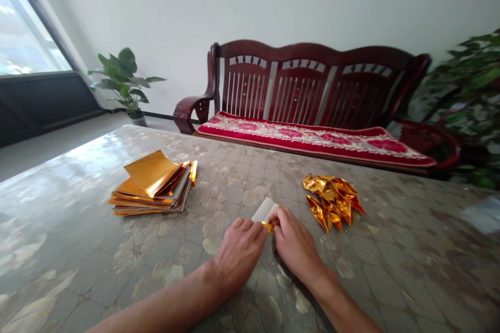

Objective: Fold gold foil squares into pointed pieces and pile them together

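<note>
From the head camera, the person's left hand (238,252) and right hand (295,242) sit close together near the near edge of the table, with the forearms coming in from the bottom corners. Both hands are closed in a pinch, not released, and together they grasp a small sheet of foil paper (264,211) between their fingertips. The sheet shows a white face rising above the fingers and a narrow gold fold (267,226) at the point where the two hands meet. The fingers hide most of its lower part.

To the left of the hands, well apart from them, lies a loose stack of gold foil sheets (152,187), with the top sheet curling upward and a few white backs showing along the edges. Just beyond the right hand sits a heap of folded, pointed gold foil pieces (332,200), close to the fingers but not touching them.

All of this rests on a glossy table (234,177) with a mottled floral pattern. Past its far edge stands a dark red wooden bench (312,78) with a red floral cushion (312,140). A potted plant (125,80) stands by a window (23,26) on the left, and leafy foliage (469,93) fills the right side.
</note>
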`<action>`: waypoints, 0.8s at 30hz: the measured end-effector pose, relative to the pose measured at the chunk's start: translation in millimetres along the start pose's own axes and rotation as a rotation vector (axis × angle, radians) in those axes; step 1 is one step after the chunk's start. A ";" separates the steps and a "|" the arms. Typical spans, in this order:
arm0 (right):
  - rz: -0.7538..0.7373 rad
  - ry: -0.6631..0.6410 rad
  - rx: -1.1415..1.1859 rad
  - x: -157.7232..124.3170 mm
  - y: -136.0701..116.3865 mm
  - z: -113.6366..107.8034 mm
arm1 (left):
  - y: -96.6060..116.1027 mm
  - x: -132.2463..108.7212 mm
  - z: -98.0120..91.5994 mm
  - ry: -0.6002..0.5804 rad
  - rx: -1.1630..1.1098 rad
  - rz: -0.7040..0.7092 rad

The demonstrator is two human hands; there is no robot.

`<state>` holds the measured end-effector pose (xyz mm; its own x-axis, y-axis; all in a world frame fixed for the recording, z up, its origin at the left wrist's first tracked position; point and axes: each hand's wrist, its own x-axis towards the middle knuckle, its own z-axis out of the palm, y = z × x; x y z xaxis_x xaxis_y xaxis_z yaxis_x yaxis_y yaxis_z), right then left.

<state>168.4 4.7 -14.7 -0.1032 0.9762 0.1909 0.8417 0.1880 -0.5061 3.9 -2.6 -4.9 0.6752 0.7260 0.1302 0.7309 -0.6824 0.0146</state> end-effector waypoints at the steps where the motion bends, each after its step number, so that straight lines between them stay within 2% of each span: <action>1: -0.001 -0.001 0.007 0.4 0.7 -0.3 | -0.1 0.2 -0.2 -0.004 0.011 0.008; 6: 0.008 0.018 0.043 1.9 3.4 -1.1 | -4.9 -1.7 -4.3 -0.002 0.012 0.053; 17: 0.060 -0.052 -0.007 -0.3 5.3 -7.9 | -8.3 -5.2 -2.3 0.003 0.031 0.088; 24: 0.016 -0.065 -0.013 -1.6 8.7 -7.7 | -11.4 -7.1 0.7 0.008 0.035 0.076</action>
<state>179.9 3.9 -12.9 -0.1229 0.9842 0.1278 0.8503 0.1708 -0.4978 -9.1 0.1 -6.7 0.7281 0.6716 0.1374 0.6808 -0.7319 -0.0297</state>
